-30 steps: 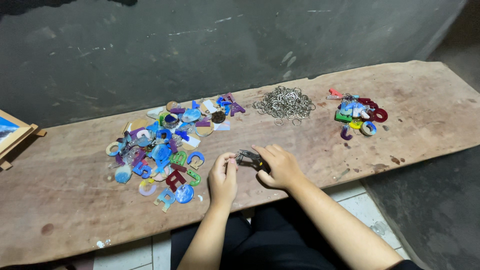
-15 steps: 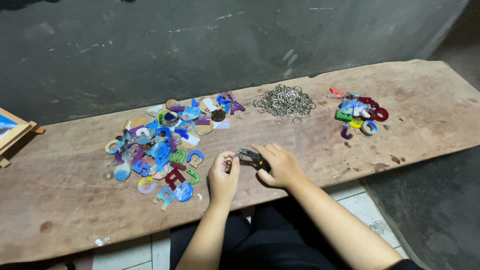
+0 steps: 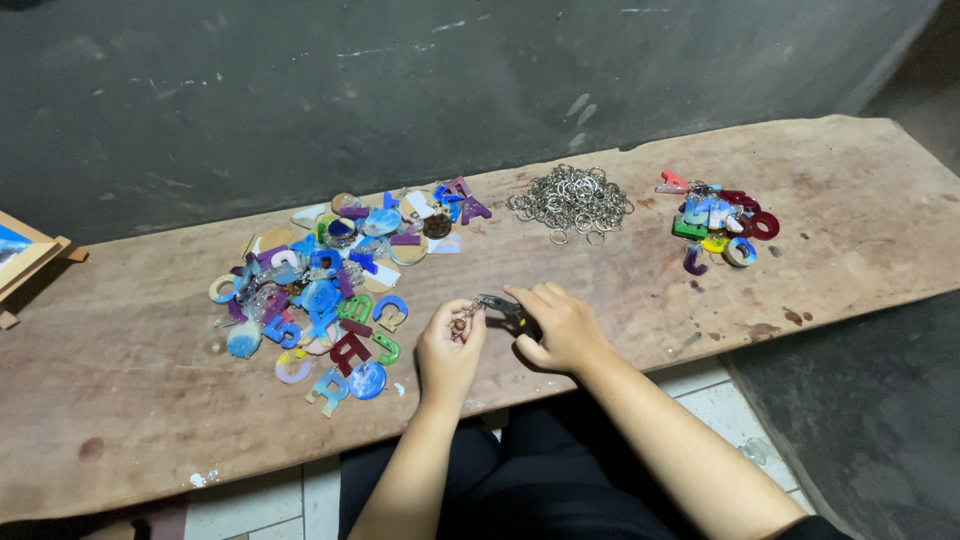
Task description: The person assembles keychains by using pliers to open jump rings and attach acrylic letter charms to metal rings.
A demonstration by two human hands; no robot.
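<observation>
My left hand (image 3: 450, 345) pinches a small metal ring with a brownish charm (image 3: 461, 322) over the near side of the wooden plank (image 3: 130, 380). My right hand (image 3: 562, 325) grips small dark pliers (image 3: 500, 306), whose tip touches that ring. Just left of my hands lies a big heap of coloured resin letters and discs (image 3: 335, 275). A pile of silver key rings (image 3: 572, 200) sits beyond my hands, towards the wall.
A smaller heap of finished coloured charms with rings (image 3: 718, 220) lies at the right of the plank. A wooden frame (image 3: 28, 255) pokes in at the left edge. A dark wall stands behind; pale floor tiles and my dark trousers show below.
Both hands stay in the same spot over the plank, with only slight finger and plier movement at the ring.
</observation>
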